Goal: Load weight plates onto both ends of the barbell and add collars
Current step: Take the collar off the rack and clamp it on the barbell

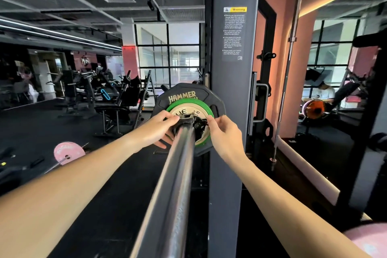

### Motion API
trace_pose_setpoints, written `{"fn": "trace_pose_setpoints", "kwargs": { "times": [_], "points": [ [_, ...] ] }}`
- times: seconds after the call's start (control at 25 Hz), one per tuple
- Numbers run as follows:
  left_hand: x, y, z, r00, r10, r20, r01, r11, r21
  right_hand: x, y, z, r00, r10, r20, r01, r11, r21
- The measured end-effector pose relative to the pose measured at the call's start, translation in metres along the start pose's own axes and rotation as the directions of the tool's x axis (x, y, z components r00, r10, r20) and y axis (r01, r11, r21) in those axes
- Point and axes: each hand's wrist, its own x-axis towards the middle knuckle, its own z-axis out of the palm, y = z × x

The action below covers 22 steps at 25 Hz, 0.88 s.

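Barbell (178, 174) collar (196, 124) pinched by both hands' grips against "HAMMER" plate (184, 94).

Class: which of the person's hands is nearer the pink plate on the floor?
Left. The left hand is on the collar, above-right of the pink plate; the right hand lies further right.

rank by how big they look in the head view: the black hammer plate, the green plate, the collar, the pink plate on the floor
1. black Hammer plate
2. green plate
3. pink plate on the floor, though it lies farther off, so its true size against the green one is unsure
4. collar, partly hidden by both hands
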Motion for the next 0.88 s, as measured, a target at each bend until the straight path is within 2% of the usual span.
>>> {"fn": "trace_pose_setpoints", "kwargs": {
  "times": [0.24, 0.36, 0.44, 0.52, 0.68, 0.76, 0.88],
  "points": [
    [0.005, 0.009, 0.004, 0.998, 0.011, -0.064, -0.007, 0.998, 0.064, -0.01, -0.009, -0.004, 0.993, -0.112, -0.034, 0.102, 0.973, -0.207],
    [0.007, 0.006, 0.002, 0.998, -0.006, -0.054, 0.007, 1.0, 0.015, -0.013, -0.008, -0.002, 0.996, -0.046, -0.075, 0.032, 0.983, -0.183],
    [0.009, 0.004, 0.001, 0.998, -0.007, -0.056, 0.007, 1.0, -0.006, -0.013, -0.008, 0.0, 0.995, 0.058, -0.085, -0.066, 0.993, -0.096],
    [0.013, 0.003, 0.0, 0.999, -0.014, -0.041, 0.013, 0.999, -0.036, -0.014, -0.009, 0.003, 0.984, 0.167, -0.068, -0.167, 0.986, 0.011],
    [0.015, 0.003, 0.0, 0.999, -0.039, 0.006, 0.039, 0.996, -0.08, -0.017, -0.009, 0.009, 0.954, 0.298, -0.029, -0.295, 0.952, 0.081],
    [0.013, 0.006, 0.0, 0.999, -0.038, 0.023, 0.039, 0.997, -0.065, -0.016, -0.008, 0.007, 0.953, 0.302, -0.017, -0.3, 0.952, 0.065],
    [0.005, 0.009, 0.002, 0.999, -0.041, 0.015, 0.042, 0.998, -0.051, -0.011, -0.013, -0.001, 0.967, 0.253, 0.034, -0.25, 0.966, -0.071]
  ]
}}
